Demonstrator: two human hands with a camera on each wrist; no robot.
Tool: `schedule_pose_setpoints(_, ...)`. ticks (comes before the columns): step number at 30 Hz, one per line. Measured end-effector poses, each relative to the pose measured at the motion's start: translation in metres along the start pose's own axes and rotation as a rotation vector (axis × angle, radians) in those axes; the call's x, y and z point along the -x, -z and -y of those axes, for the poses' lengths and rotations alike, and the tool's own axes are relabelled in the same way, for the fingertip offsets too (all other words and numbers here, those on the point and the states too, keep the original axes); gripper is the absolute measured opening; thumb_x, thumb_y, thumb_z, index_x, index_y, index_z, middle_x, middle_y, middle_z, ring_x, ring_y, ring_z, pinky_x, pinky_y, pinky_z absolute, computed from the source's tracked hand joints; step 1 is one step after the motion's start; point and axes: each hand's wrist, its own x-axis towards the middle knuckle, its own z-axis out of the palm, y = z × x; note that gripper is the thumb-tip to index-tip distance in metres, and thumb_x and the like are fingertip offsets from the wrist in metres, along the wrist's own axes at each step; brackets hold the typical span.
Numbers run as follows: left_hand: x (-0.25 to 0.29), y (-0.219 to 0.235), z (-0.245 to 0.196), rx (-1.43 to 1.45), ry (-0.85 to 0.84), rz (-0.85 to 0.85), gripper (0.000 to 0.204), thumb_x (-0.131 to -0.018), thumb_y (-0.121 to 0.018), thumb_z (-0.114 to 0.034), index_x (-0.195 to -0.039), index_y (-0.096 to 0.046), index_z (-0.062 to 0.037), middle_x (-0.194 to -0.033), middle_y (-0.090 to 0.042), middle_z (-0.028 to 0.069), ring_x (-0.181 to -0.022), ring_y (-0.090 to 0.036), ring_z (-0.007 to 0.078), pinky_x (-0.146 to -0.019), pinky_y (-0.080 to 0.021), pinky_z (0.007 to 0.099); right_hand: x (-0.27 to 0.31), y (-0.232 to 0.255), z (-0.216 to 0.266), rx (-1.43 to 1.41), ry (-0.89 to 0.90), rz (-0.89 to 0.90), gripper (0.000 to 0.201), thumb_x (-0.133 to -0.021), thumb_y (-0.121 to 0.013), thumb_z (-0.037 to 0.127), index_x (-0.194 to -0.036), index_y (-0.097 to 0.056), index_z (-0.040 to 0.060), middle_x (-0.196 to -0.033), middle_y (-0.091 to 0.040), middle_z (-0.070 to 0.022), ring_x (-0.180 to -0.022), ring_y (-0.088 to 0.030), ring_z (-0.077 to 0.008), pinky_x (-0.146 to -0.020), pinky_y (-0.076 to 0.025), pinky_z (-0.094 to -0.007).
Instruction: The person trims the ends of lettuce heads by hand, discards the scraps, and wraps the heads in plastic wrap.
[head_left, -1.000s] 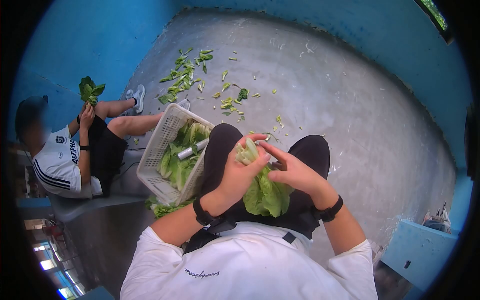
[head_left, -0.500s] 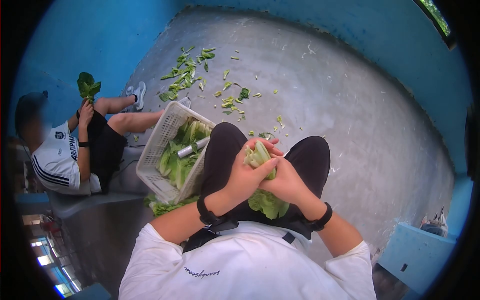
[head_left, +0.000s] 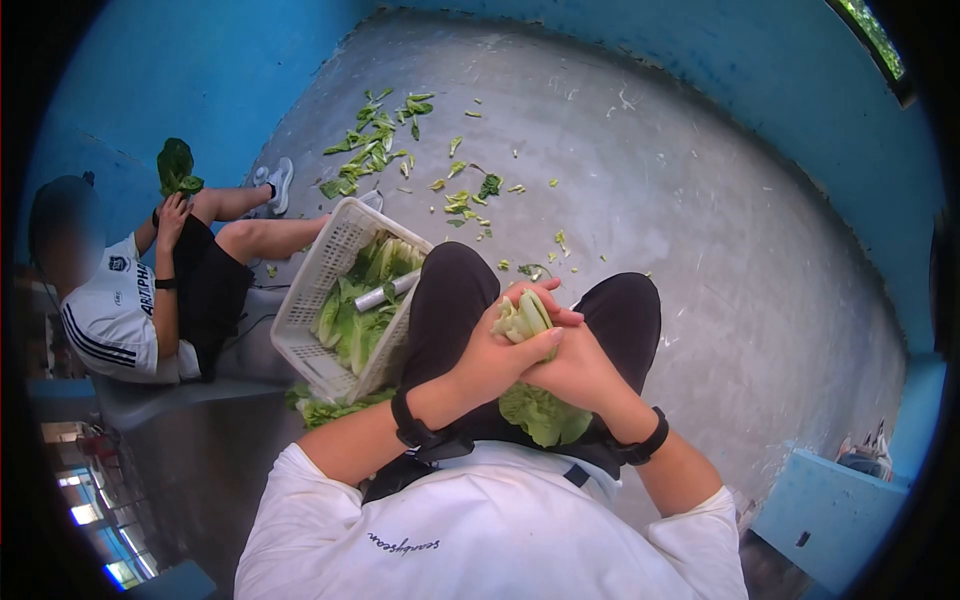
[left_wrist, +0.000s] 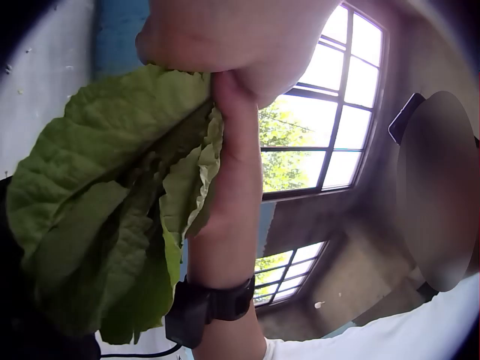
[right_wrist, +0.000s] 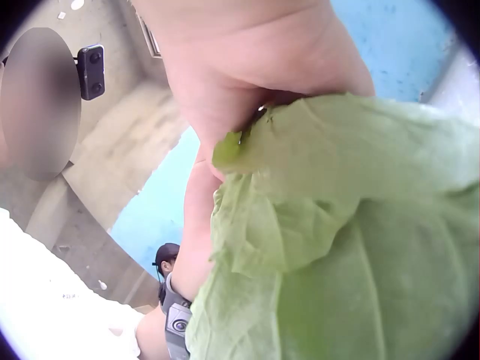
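A leafy green vegetable (head_left: 545,412) hangs between my hands, its pale stem end up and its leaves down over my lap. My left hand (head_left: 497,352) grips it around the stems, thumb across the front. My right hand (head_left: 580,370) wraps it from the other side, touching the left hand. Broad leaves (left_wrist: 97,202) spread below the fingers in the left wrist view. Large pale-green leaves (right_wrist: 337,247) fill much of the right wrist view, under the hand (right_wrist: 255,60).
A white plastic crate (head_left: 296,318) with leafy vegetables and a silvery roll (head_left: 388,291) stands left of my knees. More leaves (head_left: 325,412) lie beside it. Leaf scraps (head_left: 375,150) are scattered on the floor. Another person (head_left: 120,290) sits at the left, holding greens.
My right hand has closed in around the vegetable and now meets my left hand. Both hands have shifted slightly to the right. The seated person's greens have tilted a little.
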Motion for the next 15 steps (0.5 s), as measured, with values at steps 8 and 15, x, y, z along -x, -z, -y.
schedule_pose_setpoints(8,0.006,-0.003,0.006,-0.152,-0.050,-0.030,0.040,-0.089,-0.070,-0.009,-0.125,-0.054,-0.0077,-0.148,-0.053,0.0162,-0.144,-0.038,0.0243,-0.122,-0.022,0.0423,0.000,-0.002,-0.008,-0.098,0.016,0.036,0.027,-0.082,-0.070,0.010,-0.108,-0.069,0.0030,-0.096,-0.073,-0.0090,-0.090,-0.070,-0.0216,-0.084,-0.054,-0.0343)
schedule_pose_setpoints(15,0.005,-0.001,-0.023,0.240,0.185,0.137,0.080,-0.094,-0.065,-0.040,-0.156,-0.028,-0.0065,-0.156,-0.039,0.0173,-0.145,-0.037,0.0259,-0.121,-0.027,0.0407,0.004,0.019,-0.005,-0.381,-0.105,0.098,0.038,-0.083,-0.071,0.005,-0.120,-0.064,0.0016,-0.105,-0.069,-0.0038,-0.096,-0.066,-0.0142,-0.086,-0.053,-0.0312)
